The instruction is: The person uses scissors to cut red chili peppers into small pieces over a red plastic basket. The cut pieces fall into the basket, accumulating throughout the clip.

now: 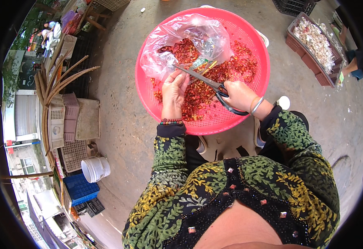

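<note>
A pair of black-handled scissors (225,93) is in my right hand (243,96), its blades pointing up and left. My left hand (173,90) has thumb and fingers pinched together beside the blade tips; anything between them is too small to make out. Both hands are above a round red plastic sieve tray (260,59). Chopped red pieces with yellow seeds, seemingly dried chili (200,99), are spread across its mesh. A clear plastic bag (156,49) lies on the tray's far left, its mouth open on more red pieces.
A brown plastic crate (310,67) of pale flakes stands at the right, with another person's hand (351,67) beside it. A white bucket (95,169), a blue crate (78,188) and wooden poles (46,105) line the left. A round white object (283,102) stands near my right wrist.
</note>
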### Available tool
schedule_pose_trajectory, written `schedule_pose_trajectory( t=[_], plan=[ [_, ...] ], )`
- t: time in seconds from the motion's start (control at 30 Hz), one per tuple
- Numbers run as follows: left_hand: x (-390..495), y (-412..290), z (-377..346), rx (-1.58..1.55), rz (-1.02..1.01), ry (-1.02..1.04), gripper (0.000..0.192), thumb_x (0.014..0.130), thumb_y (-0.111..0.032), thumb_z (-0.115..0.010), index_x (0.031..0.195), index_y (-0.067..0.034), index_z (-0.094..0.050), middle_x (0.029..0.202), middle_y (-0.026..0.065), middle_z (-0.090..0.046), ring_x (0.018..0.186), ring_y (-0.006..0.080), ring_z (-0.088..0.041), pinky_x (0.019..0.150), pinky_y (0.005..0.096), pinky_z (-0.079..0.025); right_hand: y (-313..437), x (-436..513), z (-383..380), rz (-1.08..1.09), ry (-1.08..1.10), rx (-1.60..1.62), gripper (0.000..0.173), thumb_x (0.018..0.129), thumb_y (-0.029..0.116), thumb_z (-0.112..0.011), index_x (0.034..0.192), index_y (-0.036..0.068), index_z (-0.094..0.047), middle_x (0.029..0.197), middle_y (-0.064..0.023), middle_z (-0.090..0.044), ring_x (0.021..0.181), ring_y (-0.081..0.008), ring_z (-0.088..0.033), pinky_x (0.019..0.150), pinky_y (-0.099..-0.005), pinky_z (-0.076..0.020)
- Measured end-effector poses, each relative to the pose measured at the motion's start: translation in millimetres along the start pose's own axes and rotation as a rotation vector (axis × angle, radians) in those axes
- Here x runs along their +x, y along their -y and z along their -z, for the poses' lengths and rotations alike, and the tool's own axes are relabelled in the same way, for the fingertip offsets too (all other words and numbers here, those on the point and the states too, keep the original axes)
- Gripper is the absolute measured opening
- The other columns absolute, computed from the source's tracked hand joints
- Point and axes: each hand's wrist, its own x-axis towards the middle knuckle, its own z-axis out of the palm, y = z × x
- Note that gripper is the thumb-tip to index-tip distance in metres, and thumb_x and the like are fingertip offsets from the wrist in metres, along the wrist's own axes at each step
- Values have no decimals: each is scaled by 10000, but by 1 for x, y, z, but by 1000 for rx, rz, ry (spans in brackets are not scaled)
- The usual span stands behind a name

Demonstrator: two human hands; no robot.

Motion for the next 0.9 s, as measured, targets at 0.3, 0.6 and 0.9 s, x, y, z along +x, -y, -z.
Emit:
schedule_pose_trajectory(
  t=[0.3,0.6,0.9],
  plan=[
    [0,0,0,7,-1,1,186,801,49,-627,979,35,-574,974,129,-643,921,248,-640,802,308,-555,2,0,1,-6,-13,51,378,805,324,-632,722,-37,-558,687,-252,-575,676,-408,-587,607,-446,-467],
    [-2,-3,-6,12,-9,3,197,811,56,-611,1000,47,-555,980,147,-631,929,244,-636,803,288,-559,-1,1,4,-55,25,112,473,794,433,-624,695,-28,-594,665,-237,-589,644,-381,-606,595,-429,-474],
    [0,-7,-3,-66,-58,-34,180,809,35,-630,978,23,-569,965,127,-637,892,233,-648,752,271,-568,3,-3,13,-105,123,284,570,752,563,-644,791,1,-556,756,-197,-599,731,-334,-611,650,-399,-462]
  ],
)
